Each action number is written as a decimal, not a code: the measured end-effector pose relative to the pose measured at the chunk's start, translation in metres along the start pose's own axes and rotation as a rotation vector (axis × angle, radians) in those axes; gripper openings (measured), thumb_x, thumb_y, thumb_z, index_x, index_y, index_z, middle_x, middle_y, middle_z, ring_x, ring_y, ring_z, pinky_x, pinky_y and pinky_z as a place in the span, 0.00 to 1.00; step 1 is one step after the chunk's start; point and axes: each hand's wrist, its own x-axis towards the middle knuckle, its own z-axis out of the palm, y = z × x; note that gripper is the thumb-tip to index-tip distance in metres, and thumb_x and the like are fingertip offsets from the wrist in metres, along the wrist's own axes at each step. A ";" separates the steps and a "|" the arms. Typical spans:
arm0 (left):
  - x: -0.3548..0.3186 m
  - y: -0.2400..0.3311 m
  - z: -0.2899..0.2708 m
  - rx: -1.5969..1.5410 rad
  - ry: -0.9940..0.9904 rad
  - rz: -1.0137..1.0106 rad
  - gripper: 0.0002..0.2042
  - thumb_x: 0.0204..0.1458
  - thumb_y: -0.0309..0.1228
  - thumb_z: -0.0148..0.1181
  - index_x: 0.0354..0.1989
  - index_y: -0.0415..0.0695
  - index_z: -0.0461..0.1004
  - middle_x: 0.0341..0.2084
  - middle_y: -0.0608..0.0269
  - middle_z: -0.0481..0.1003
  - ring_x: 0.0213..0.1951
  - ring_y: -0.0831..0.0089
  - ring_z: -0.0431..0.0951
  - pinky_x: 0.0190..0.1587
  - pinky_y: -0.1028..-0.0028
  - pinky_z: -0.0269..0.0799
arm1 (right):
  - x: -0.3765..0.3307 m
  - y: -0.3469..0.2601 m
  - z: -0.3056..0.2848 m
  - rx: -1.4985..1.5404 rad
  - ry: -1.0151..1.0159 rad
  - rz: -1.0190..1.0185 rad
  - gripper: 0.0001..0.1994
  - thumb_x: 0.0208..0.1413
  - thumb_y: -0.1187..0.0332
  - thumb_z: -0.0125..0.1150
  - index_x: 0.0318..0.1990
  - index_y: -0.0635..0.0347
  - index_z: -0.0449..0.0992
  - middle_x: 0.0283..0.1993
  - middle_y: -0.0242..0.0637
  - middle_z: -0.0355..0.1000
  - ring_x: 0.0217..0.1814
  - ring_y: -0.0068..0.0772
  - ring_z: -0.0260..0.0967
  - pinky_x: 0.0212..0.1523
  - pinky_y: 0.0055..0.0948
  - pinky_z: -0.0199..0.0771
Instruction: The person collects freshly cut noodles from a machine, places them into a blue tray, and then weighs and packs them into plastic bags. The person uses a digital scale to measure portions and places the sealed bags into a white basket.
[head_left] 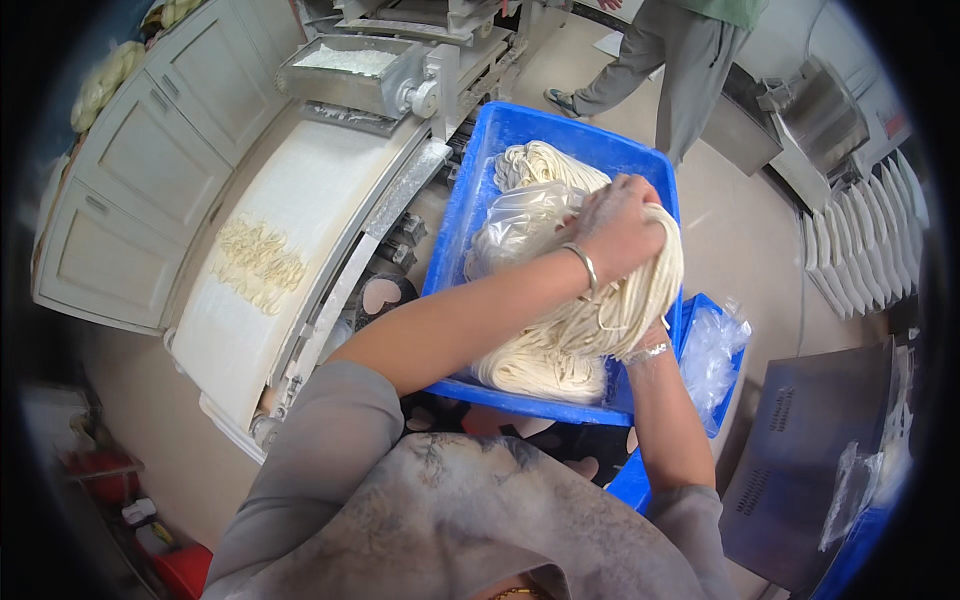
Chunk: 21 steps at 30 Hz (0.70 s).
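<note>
A thick bundle of pale fresh noodles (pixel 640 290) hangs in a folded loop over a blue plastic crate (pixel 462 230). My left hand (pixel 622 232) reaches across from the left, its fingers curled closed on the bundle's upper end. From the lower right, my right hand (pixel 655 335) goes in beneath the hanging strands, which hide its fingers. More noodle bundles lie in the crate: one at the far end (pixel 540 165), another at the near end (pixel 540 372). A clear plastic bag (pixel 525 215) covers noodles beside my left hand.
To the left runs a white conveyor belt (pixel 300 190) with loose noodle pieces (pixel 262 262) and a flour hopper (pixel 350 65) above it. A smaller blue bin (pixel 708 365) of clear plastic bags sits on the right. Another person (pixel 690 60) stands beyond the crate. A metal cabinet (pixel 815 440) is lower right.
</note>
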 end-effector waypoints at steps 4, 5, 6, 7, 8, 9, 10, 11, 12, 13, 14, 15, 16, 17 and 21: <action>-0.006 0.018 0.011 0.013 -0.017 0.158 0.21 0.43 0.33 0.55 0.48 0.41 0.69 0.49 0.49 0.69 0.53 0.51 0.69 0.57 0.61 0.64 | -0.021 -0.007 -0.013 0.152 0.230 -0.089 0.22 0.68 0.57 0.46 0.65 0.56 0.58 0.60 0.39 0.65 0.61 0.36 0.66 0.63 0.35 0.68; -0.006 0.021 0.012 0.023 -0.072 0.158 0.25 0.42 0.33 0.56 0.52 0.41 0.67 0.51 0.49 0.67 0.55 0.51 0.67 0.58 0.61 0.64 | -0.028 -0.009 -0.017 0.143 0.236 -0.078 0.22 0.68 0.57 0.46 0.65 0.56 0.58 0.60 0.39 0.65 0.61 0.36 0.66 0.63 0.35 0.68; -0.007 0.024 0.011 0.007 -0.126 0.197 0.27 0.41 0.32 0.57 0.54 0.40 0.65 0.53 0.48 0.65 0.56 0.51 0.66 0.59 0.62 0.63 | -0.037 -0.011 -0.020 0.135 0.239 -0.060 0.22 0.68 0.58 0.46 0.65 0.56 0.58 0.60 0.39 0.65 0.61 0.36 0.66 0.63 0.35 0.68; -0.007 0.026 0.009 -0.021 -0.182 0.240 0.29 0.40 0.32 0.57 0.56 0.40 0.63 0.55 0.48 0.63 0.57 0.51 0.65 0.60 0.62 0.62 | -0.044 -0.014 -0.024 0.128 0.234 -0.041 0.22 0.68 0.58 0.46 0.65 0.56 0.58 0.60 0.39 0.65 0.61 0.36 0.66 0.63 0.35 0.68; -0.006 0.029 0.007 -0.040 -0.266 0.240 0.32 0.40 0.31 0.58 0.58 0.40 0.61 0.56 0.48 0.61 0.58 0.50 0.64 0.61 0.62 0.61 | -0.050 -0.015 -0.027 0.123 0.230 -0.030 0.22 0.68 0.58 0.46 0.65 0.56 0.58 0.60 0.39 0.65 0.61 0.36 0.66 0.63 0.35 0.68; -0.006 0.031 0.002 -0.086 -0.336 0.311 0.34 0.38 0.31 0.58 0.59 0.40 0.60 0.57 0.48 0.60 0.59 0.51 0.64 0.62 0.63 0.60 | -0.055 -0.017 -0.029 0.120 0.226 -0.017 0.22 0.68 0.58 0.46 0.65 0.56 0.59 0.60 0.39 0.65 0.61 0.36 0.66 0.63 0.35 0.68; -0.005 0.033 -0.005 -0.125 -0.433 0.337 0.35 0.37 0.30 0.59 0.60 0.39 0.59 0.58 0.48 0.59 0.60 0.51 0.63 0.63 0.63 0.59 | -0.058 -0.017 -0.031 0.115 0.225 -0.015 0.22 0.68 0.58 0.46 0.65 0.56 0.59 0.61 0.39 0.65 0.61 0.36 0.66 0.63 0.35 0.68; -0.005 0.036 -0.013 -0.165 -0.532 0.362 0.37 0.36 0.29 0.60 0.61 0.39 0.58 0.59 0.48 0.58 0.61 0.51 0.63 0.64 0.64 0.58 | -0.060 -0.019 -0.032 0.114 0.221 -0.007 0.22 0.68 0.58 0.46 0.65 0.56 0.59 0.61 0.39 0.65 0.61 0.36 0.66 0.63 0.35 0.68; -0.004 0.037 -0.022 -0.136 -0.576 0.425 0.37 0.36 0.27 0.60 0.62 0.39 0.58 0.60 0.48 0.59 0.63 0.53 0.61 0.66 0.64 0.56 | -0.060 -0.019 -0.033 0.118 0.218 -0.002 0.22 0.68 0.58 0.46 0.65 0.56 0.59 0.61 0.39 0.65 0.61 0.36 0.66 0.63 0.35 0.68; -0.003 0.035 -0.036 -0.111 -0.618 0.413 0.36 0.36 0.26 0.59 0.62 0.39 0.58 0.60 0.48 0.59 0.63 0.55 0.61 0.66 0.64 0.56 | -0.060 -0.020 -0.033 0.120 0.211 0.001 0.22 0.68 0.58 0.46 0.65 0.56 0.59 0.61 0.39 0.65 0.61 0.36 0.66 0.63 0.35 0.69; -0.003 0.032 -0.054 -0.105 -0.648 0.435 0.36 0.37 0.25 0.58 0.62 0.39 0.59 0.60 0.49 0.59 0.64 0.57 0.61 0.66 0.64 0.57 | -0.058 -0.021 -0.033 0.121 0.203 0.007 0.22 0.68 0.58 0.46 0.65 0.56 0.59 0.61 0.39 0.66 0.61 0.36 0.66 0.63 0.35 0.69; -0.005 0.026 -0.070 -0.125 -0.666 0.499 0.35 0.37 0.24 0.57 0.62 0.39 0.59 0.61 0.50 0.60 0.65 0.58 0.60 0.66 0.64 0.57 | -0.056 -0.022 -0.033 0.119 0.199 0.008 0.22 0.68 0.58 0.46 0.65 0.56 0.59 0.61 0.39 0.66 0.61 0.36 0.66 0.63 0.35 0.69; -0.010 0.019 -0.086 -0.134 -0.636 0.411 0.33 0.39 0.23 0.56 0.61 0.39 0.60 0.61 0.52 0.60 0.65 0.62 0.60 0.65 0.65 0.58 | -0.054 -0.022 -0.032 0.117 0.193 0.009 0.22 0.68 0.58 0.46 0.65 0.56 0.59 0.61 0.39 0.66 0.61 0.36 0.66 0.63 0.35 0.69; -0.016 0.011 -0.100 -0.197 -0.592 0.381 0.31 0.42 0.21 0.54 0.61 0.39 0.61 0.61 0.53 0.61 0.65 0.65 0.60 0.65 0.65 0.58 | -0.052 -0.023 -0.032 0.121 0.189 0.015 0.22 0.68 0.58 0.46 0.65 0.56 0.59 0.61 0.39 0.66 0.61 0.36 0.66 0.63 0.35 0.69; -0.046 -0.029 -0.106 -0.133 -0.286 -0.242 0.18 0.44 0.29 0.59 0.47 0.41 0.75 0.43 0.58 0.78 0.46 0.68 0.77 0.49 0.67 0.72 | -0.048 -0.025 -0.030 0.116 0.184 0.020 0.22 0.68 0.58 0.46 0.65 0.56 0.59 0.61 0.39 0.66 0.61 0.36 0.66 0.63 0.35 0.69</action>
